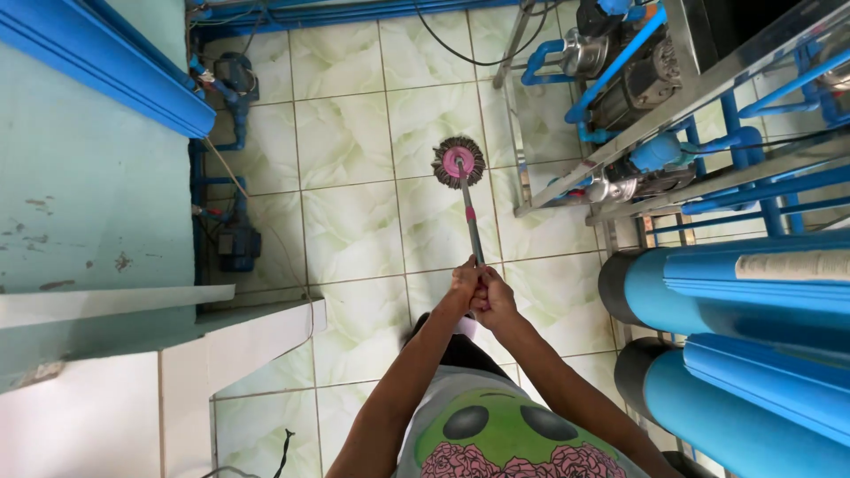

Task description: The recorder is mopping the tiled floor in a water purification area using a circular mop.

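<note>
Hands, left hand [464, 281] and right hand [492, 296], are squeezing the mop [459, 162] stick together, pushing its round head onto the tile floor [354, 230].

Bright even daylight, soft shadows, sharp focus (wide-angle bending at edges), mild tile [354, 133] sheen.

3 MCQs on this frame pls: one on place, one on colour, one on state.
1. Where does the mop head rest?
A. on the tiled floor
B. on the metal rack
C. in a bucket

2. What colour is the disc at the mop head's middle?
A. green
B. pink
C. yellow

3. How is the mop handle held?
A. left hand only
B. lying loose
C. both hands together

Key:
1 A, its strands spread on the pale green tiles.
2 B, a pink disc sits inside the dark strands.
3 C, left hand and right hand clasp the handle's top end.
</note>
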